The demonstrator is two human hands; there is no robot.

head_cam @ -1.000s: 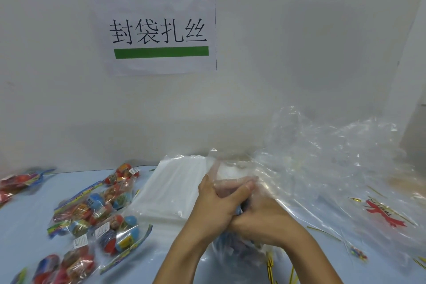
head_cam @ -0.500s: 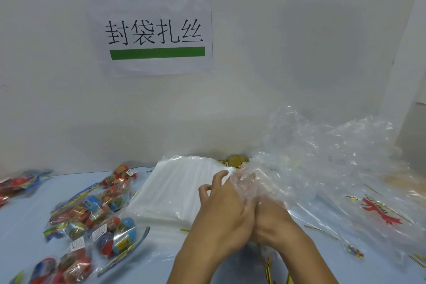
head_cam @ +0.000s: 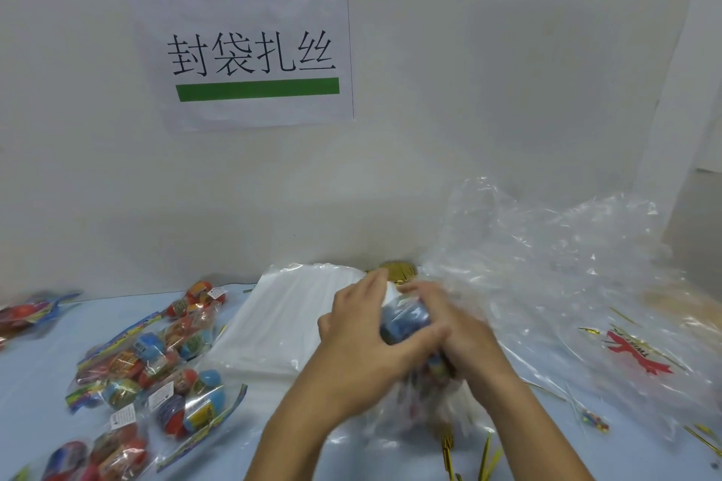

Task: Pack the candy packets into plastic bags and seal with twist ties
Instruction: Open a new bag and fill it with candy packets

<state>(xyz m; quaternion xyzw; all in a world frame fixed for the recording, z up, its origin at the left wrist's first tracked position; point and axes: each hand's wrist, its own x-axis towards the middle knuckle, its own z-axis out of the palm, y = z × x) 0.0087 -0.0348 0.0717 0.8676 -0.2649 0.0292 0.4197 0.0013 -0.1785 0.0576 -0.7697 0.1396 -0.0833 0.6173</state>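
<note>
- Since half a second ago, both hands have parted slightly at the top; a blue candy packet (head_cam: pixel 406 318) inside a clear plastic bag (head_cam: pixel 422 398) now shows between them, where before the left hand covered it.
- Left hand (head_cam: pixel 359 348): fingers extended upward along the bag's left side, thumb curled across the front of the packet, gripping it through the film.
- Right hand (head_cam: pixel 461 328): fingers curled over the bag from the right, holding it; the image is motion-blurred, so finer finger detail cannot be told.
- Bag sits at the desk's (head_cam: pixel 47 359) front middle, its lower part resting on the surface.
- Flat stack of unused bags (head_cam: pixel 285 320) lies just left of the hands, toward the back edge.
- Loose candy packets (head_cam: pixel 156 375) spread over the left part of the desk.
- Gold twist ties (head_cam: pixel 484 457) lie at the front edge below the hands.
- Large crumpled plastic sheet (head_cam: pixel 554 285) fills the right side.
- Printed sign (head_cam: pixel 242 47) on the wall behind.
</note>
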